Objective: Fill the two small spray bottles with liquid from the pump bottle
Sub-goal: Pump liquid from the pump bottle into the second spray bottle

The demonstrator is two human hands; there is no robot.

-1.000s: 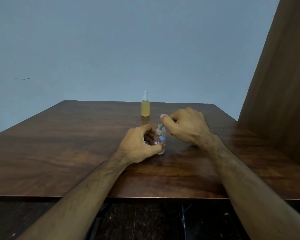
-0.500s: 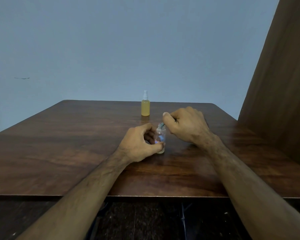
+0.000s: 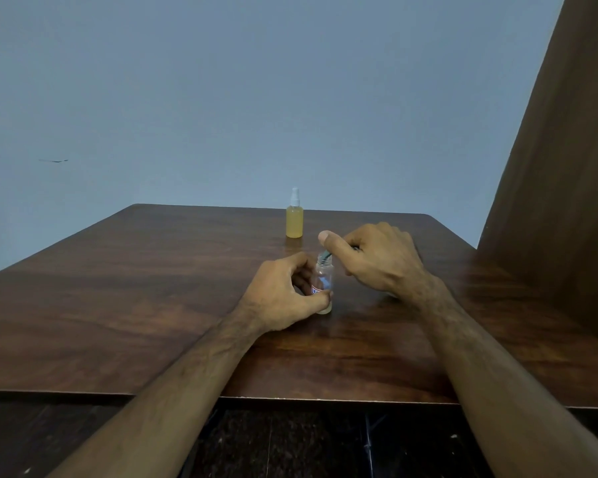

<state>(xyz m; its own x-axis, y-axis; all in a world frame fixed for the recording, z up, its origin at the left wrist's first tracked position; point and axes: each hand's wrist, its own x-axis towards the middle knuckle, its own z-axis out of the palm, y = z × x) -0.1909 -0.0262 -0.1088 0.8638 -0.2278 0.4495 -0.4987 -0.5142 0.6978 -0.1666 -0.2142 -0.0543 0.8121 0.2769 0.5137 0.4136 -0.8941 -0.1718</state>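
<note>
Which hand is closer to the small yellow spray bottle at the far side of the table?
Right. The right hand is just in front and right of the small yellow spray bottle, pinching the clear bottle's top. The left hand is lower, gripping that clear bottle.

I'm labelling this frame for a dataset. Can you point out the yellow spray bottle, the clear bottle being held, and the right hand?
yellow spray bottle [image 3: 294, 222]: head view, middle of its yellow body.
clear bottle [image 3: 323, 277]: head view, its bare upper body.
right hand [image 3: 377, 258]: head view, back of the hand.
</note>
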